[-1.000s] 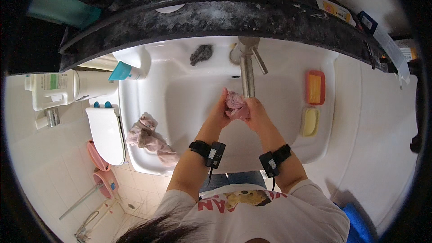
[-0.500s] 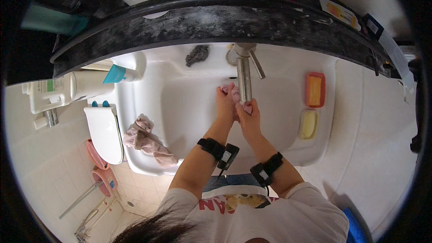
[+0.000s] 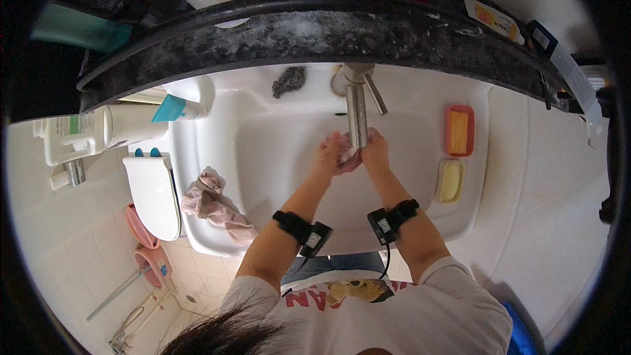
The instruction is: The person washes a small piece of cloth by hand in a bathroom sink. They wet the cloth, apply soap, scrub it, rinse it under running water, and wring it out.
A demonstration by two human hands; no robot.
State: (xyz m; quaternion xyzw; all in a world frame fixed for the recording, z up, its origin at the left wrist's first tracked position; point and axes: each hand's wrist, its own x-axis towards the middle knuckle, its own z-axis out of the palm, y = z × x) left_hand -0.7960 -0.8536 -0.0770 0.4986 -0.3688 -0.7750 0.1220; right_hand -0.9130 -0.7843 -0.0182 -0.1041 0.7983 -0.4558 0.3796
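Under the spout of the metal faucet [image 3: 356,108], my hands hold a wet pink cloth [image 3: 348,158] between them, low over the white sink [image 3: 276,144]. My left hand [image 3: 327,152] closes on the cloth's left side, its fingers somewhat blurred. On the other side my right hand [image 3: 375,150] grips it, partly behind the spout. The cloth is bunched, and its full shape is hidden by the hands and faucet. Another pale pink cloth piece, sock-like with a greyish patch [image 3: 219,205], lies crumpled over the sink's left ledge.
An orange soap bar in a red dish [image 3: 459,131] and a yellowish soap dish [image 3: 451,181] sit on the right ledge. A dark scrubber [image 3: 289,81] lies behind the basin. Left stand a blue-capped tube [image 3: 177,108] and white jug [image 3: 75,137]. A black shelf [image 3: 315,36] spans the back.
My hands have moved slightly apart, with the pink cloth now spread between them beneath the spout. Both forearms have swung outward. The cloth on the left ledge stays put.
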